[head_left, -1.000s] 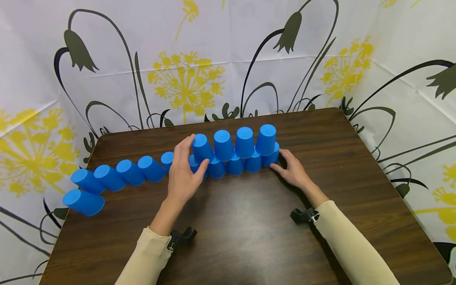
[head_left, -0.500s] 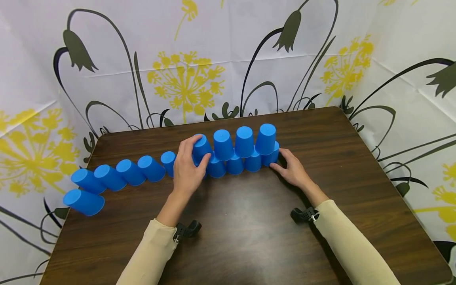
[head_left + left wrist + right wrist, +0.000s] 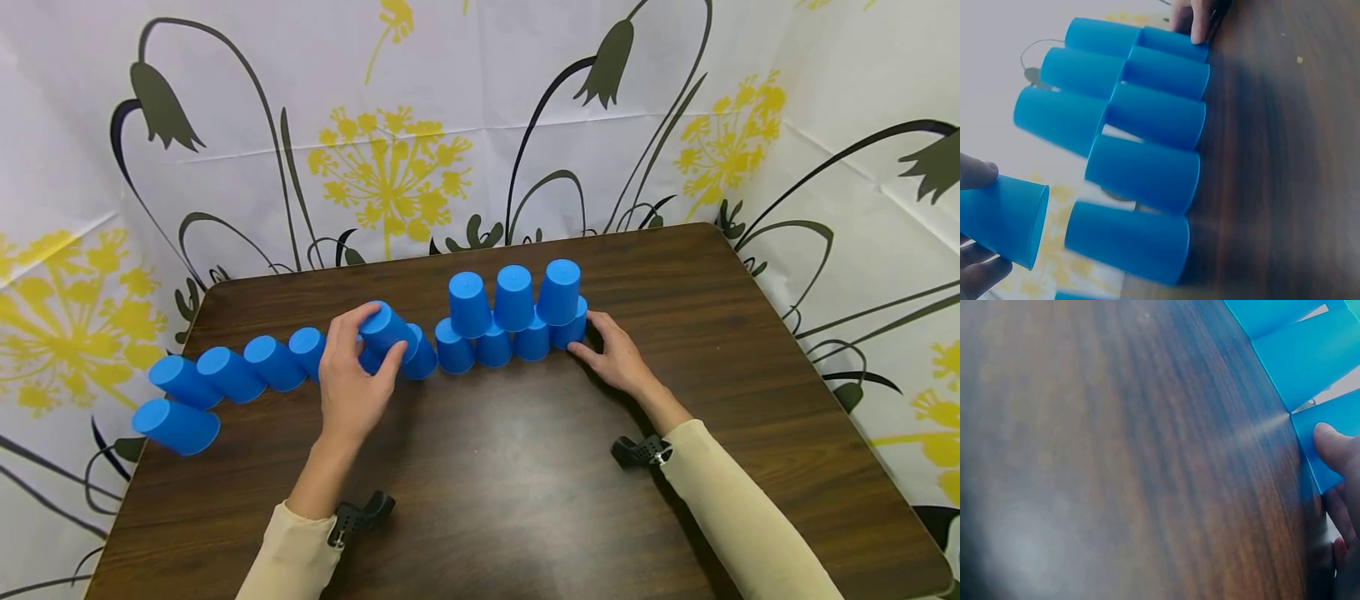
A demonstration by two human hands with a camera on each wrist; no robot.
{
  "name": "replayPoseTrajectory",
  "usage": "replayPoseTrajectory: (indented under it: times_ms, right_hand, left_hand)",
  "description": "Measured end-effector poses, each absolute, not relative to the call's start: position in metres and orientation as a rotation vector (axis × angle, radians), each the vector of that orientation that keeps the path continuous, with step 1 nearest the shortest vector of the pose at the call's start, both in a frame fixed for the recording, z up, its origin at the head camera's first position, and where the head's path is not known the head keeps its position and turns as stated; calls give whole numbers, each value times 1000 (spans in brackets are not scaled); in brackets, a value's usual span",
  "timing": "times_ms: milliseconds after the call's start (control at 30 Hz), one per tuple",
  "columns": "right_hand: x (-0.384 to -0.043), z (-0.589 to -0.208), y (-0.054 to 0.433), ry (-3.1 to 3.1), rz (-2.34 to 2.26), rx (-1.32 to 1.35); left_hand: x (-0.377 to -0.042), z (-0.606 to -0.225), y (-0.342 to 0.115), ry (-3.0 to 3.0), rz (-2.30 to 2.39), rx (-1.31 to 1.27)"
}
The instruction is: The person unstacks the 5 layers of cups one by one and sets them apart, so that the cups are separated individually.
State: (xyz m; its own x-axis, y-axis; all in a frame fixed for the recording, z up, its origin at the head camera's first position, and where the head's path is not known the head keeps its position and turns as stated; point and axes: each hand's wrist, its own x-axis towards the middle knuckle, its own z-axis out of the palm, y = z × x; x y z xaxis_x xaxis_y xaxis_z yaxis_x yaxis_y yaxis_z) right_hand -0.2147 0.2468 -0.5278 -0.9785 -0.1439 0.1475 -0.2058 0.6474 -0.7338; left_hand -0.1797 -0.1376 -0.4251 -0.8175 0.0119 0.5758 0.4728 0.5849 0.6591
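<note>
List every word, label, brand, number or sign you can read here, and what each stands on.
None: no readable text in any view.
Blue cups: no lettering visible; any fine marking on their upturned bases is too small to read.
Backdrop cloth: printed plants and flowers only.
Black wrist straps: no legible brand or number.

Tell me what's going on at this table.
A person is handling blue cups with both hands. The left hand holds one blue cup raised off the table, between thumb and fingers. The right hand grips the cup at the right end of the bottom row. Three upside-down cups rest on top of that row's right part, and more cups stand off to the left.
</note>
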Motion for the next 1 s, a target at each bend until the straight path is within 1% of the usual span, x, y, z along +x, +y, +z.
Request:
replayPoseTrajectory:
  times_ms: [233, 333, 433, 600, 767, 1000]
  right_hand:
    - [-214, -525, 247, -2784, 1246, 288]
    - [-214, -524, 247, -2782, 1249, 293]
    - [-215, -523, 247, -2774, 1243, 296]
    - [-215, -524, 248, -2773, 1229, 287]
    - [-214, -527, 248, -2790, 1229, 277]
    - [-215, -531, 247, -2780, 1231, 293]
  left_hand:
    - [-148, -427, -186, -2226, -1139, -249]
    - [-137, -431, -215, -2210, -1072, -111]
    - [-130, -438, -244, -2193, -964, 80]
    - [-129, -451, -283, -2222, -853, 341]
    - [-131, -463, -299, -2346, -814, 405]
    - [-135, -472, -301, -2424, -781, 453]
